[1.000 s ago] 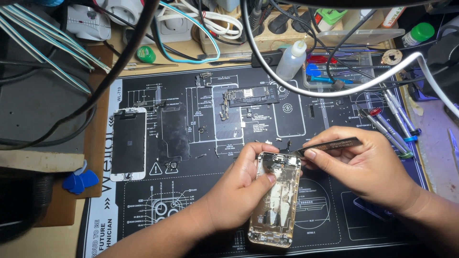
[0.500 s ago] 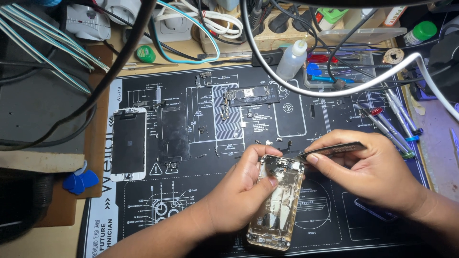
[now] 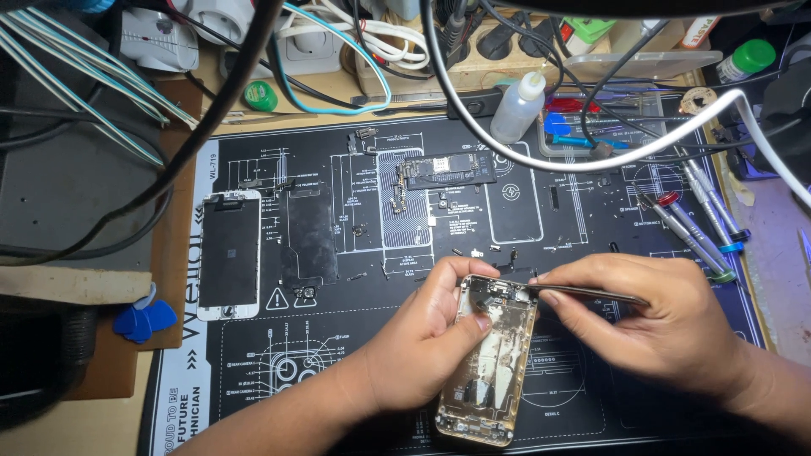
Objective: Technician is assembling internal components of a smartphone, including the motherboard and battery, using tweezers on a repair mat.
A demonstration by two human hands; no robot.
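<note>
- I saw the left hand (image 3: 427,338) wrapped around the open phone housing (image 3: 490,367), fingers on its left edge and thumb pressed on its inner face near the top.
- The phone housing lay tilted on the black repair mat (image 3: 439,245), at the near middle of the counter, its gold shell emptied and its top end pointing away from me.
- I noted the right hand (image 3: 650,325) pinching a pair of tweezers (image 3: 591,292) between thumb and fingers, pressed together on the shaft; the tip touched the top end of the housing.
- A detached screen (image 3: 229,253) lay face up at the left of the mat, beside a dark metal shield plate (image 3: 308,235).
- A logic board (image 3: 448,171) rested farther back on the mat, well apart from both hands.
- A squeeze bottle (image 3: 517,108) stood behind it; screwdrivers (image 3: 688,228) lay at the right, and blue picks (image 3: 144,319) sat off the mat's left edge.
</note>
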